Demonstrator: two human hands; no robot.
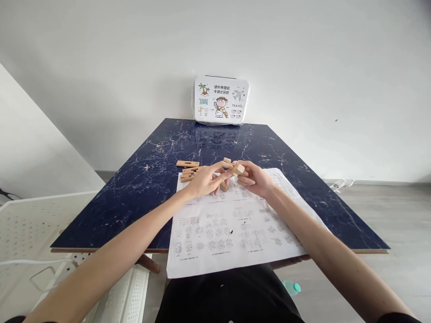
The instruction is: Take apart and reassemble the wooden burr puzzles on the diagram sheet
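Over the top of the instruction sheet (215, 251), my two hands meet around several small pale wooden puzzle pieces. A square-ended wooden puzzle piece (239, 169) pokes out between them. My left hand (209, 180) has its fingers closed on the pieces from the left, and another wooden bar (224, 186) slants down below its fingers. From the right, my right hand (255, 177) pinches near the square-ended piece with curled fingers. A further wooden end (227, 160) shows just behind the fingers. How the pieces fit together is hidden by the hands.
Left of my left hand lie three notched wooden bars (187, 164) with dark marks. A white cartoon-printed case (221, 101) stands at the back of the dark blue marbled table (144, 179), against the wall. A bottle with a teal cap (296, 287) is below the front edge.
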